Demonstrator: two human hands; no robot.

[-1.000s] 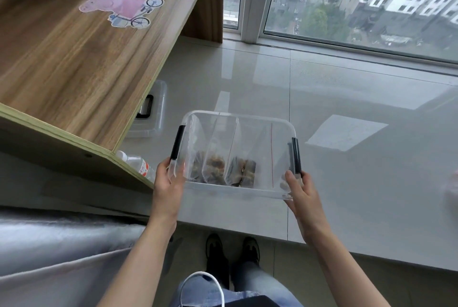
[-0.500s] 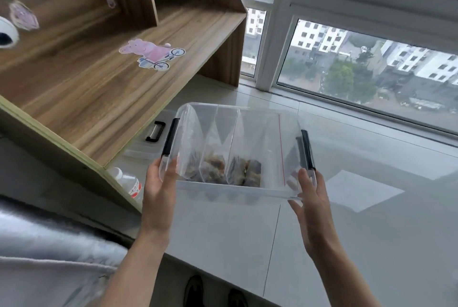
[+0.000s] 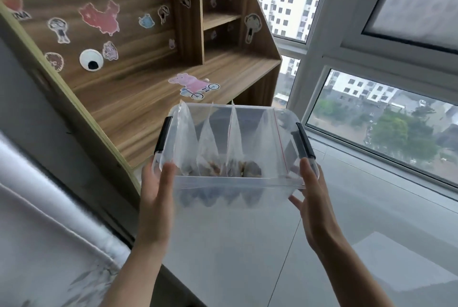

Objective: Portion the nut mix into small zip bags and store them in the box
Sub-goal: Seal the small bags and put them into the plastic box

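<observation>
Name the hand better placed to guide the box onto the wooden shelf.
Left, probably. The left hand grips the box on the side next to the shelf; the right hand holds the side nearer the window.

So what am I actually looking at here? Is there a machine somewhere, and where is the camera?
No machine here: a person is doing the job with bare hands. The one camera sits on the person's head and looks forward and down, so the arms reach in from the bottom of the picture. The left hand and the right hand grip the two ends of a clear plastic box with black side latches, holding it up in the air, not resting on anything. Inside stand several small zip bags with a dark nut mix at the bottom. The box has no lid on. Behind it is a wooden shelf unit covered with cartoon stickers, a pale tiled ledge below, and a window showing buildings outside.
</observation>
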